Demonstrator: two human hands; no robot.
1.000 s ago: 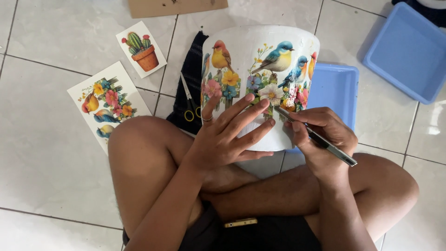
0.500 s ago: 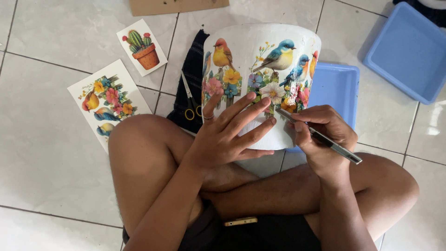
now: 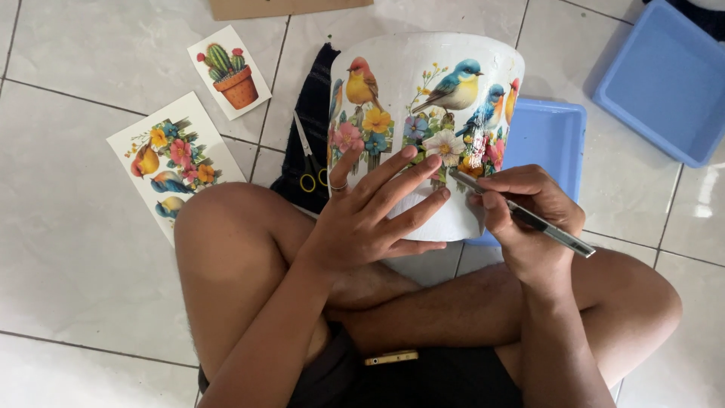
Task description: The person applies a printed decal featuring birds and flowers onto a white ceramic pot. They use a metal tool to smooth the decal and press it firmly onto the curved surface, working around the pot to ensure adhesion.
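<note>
White rounded pot (image 3: 434,113) with bird-and-flower pictures on its wall, tipped on its side between the crossed legs, long axis running away from the body, rim toward the far floor. Directly ahead of both hands, touching each.

Left hand (image 3: 374,215) spread flat against the pot's near wall, fingers (image 3: 400,185) fanned and pressing on the flower pictures; open, gripping nothing, a ring on one finger. Right hand (image 3: 525,219) just right of the left, curled closed around a slim dark pen-like tool (image 3: 529,219), its tip laid on the pot's wall among the flowers, shaft slanting back to the right over the knee.

Left of the pot: yellow-handled scissors (image 3: 308,162) on a dark cloth (image 3: 310,128), then a cactus picture card (image 3: 229,72) and a bird-and-flower sheet (image 3: 172,162). Right of the pot: a shallow blue tray (image 3: 547,136), partly under it, and a second blue tray (image 3: 668,83) farther off. All on a pale tiled floor (image 3: 83,264).
</note>
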